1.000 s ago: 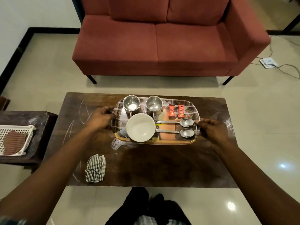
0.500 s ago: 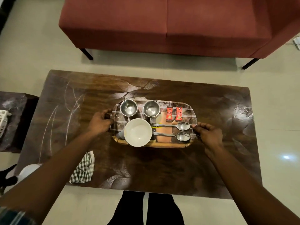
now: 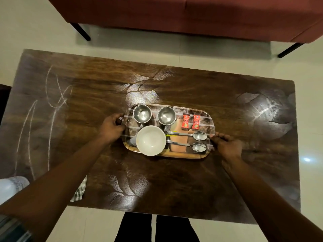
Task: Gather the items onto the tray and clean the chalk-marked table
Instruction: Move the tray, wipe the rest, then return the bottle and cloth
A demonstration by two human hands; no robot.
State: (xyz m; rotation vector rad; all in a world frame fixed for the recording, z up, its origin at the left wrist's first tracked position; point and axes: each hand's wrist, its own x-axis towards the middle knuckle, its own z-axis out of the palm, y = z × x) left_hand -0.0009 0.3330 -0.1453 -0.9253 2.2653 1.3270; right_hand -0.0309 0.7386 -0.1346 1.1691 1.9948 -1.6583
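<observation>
Patterned rectangular tray (image 3: 204, 119) was clamped at both short ends by your left grip (image 3: 111, 126) and right grip (image 3: 227, 145), dark wooden desk (image 3: 104, 95) beneath.

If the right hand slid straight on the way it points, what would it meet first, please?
Past the tray rim the right hand holds, probably the upper spoon; height is unclear.

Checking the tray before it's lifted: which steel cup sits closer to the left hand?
The steel cup in the far left corner of the tray, right by the left hand; the other cup stands nearer the red sachets.
</observation>
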